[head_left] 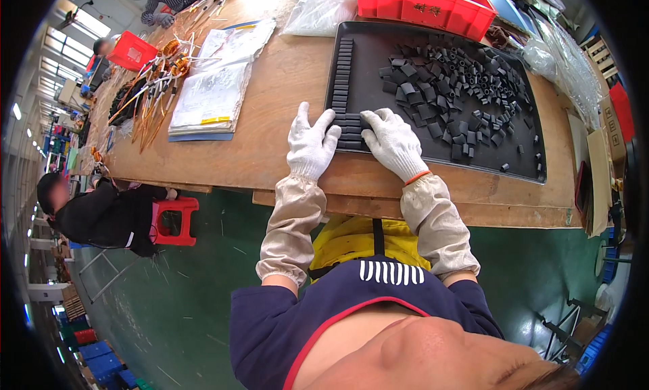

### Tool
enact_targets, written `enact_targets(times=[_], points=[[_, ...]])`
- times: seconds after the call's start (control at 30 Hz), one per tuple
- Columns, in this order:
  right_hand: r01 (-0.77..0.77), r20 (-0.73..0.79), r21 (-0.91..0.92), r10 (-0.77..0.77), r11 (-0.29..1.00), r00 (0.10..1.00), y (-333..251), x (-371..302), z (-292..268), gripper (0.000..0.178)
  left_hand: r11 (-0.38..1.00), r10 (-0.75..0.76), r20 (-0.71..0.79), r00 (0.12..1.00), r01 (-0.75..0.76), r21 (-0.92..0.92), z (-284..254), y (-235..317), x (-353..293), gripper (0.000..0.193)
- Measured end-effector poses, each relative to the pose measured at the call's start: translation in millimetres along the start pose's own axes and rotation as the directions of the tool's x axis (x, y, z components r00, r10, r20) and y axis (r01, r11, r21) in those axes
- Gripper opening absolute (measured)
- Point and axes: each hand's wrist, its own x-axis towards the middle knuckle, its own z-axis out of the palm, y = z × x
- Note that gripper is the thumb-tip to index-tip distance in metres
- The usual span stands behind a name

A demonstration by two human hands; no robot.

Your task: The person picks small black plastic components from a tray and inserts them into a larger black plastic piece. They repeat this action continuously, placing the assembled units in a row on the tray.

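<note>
Several short black tube pieces [349, 131] lie crosswise in a stacked row between my hands, at the near left corner of a black tray [368, 41]. My left hand [312, 145], in a white knit glove, rests at their left ends with thumb and fingers spread. At the right ends, my gloved right hand [394, 145] presses thumb and fingertips against the pieces. A longer column of black pieces [343, 72] runs along the tray's left wall. Many loose black tube pieces [449, 92] are heaped across the tray's middle and right.
Behind the tray stands a red bin [426, 10]. Papers [211, 96] and copper coils with wires [172, 62] occupy the wooden table's left. Clear plastic bags [321, 12] lie at the back. A person [101, 214] sits beyond the table's left edge near a red stool [177, 221].
</note>
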Motion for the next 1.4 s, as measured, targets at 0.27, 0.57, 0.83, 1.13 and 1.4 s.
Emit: enact_targets(times=[0.27, 0.57, 0.83, 1.13, 1.4], points=[[0.016, -0.003, 0.006, -0.016, 1.0, 1.0, 1.3, -0.7, 0.1, 0.037, 0.997, -0.012, 0.031, 0.999, 0.015, -0.082, -1.3, -1.2, 0.9, 0.042], [0.023, -0.033, 0.031, -0.022, 0.999, 0.999, 3.8, -2.3, 1.7, 0.037, 1.0, -0.011, 0.083, 0.996, 0.013, -0.025, -0.2, 1.5, 13.5, 0.049], [-0.018, 0.003, 0.121, 0.018, 0.993, 1.0, 4.5, -3.6, -4.1, 0.047, 0.908, -0.092, 0.229, 0.969, 0.176, -0.381, -24.9, -9.9, 22.9, 0.052], [-0.069, 0.154, 0.023, 0.065, 0.997, 0.986, -10.7, 5.4, -19.3, 0.063, 0.975, 0.114, 0.466, 0.877, -0.188, 0.116, -53.7, 5.5, 42.2, 0.059], [-0.046, 0.161, -0.017, 0.048, 0.999, 0.986, -10.1, 7.5, -13.5, 0.061, 0.948, 0.131, 0.426, 0.895, -0.239, 0.211, -42.8, 4.6, 35.6, 0.052]])
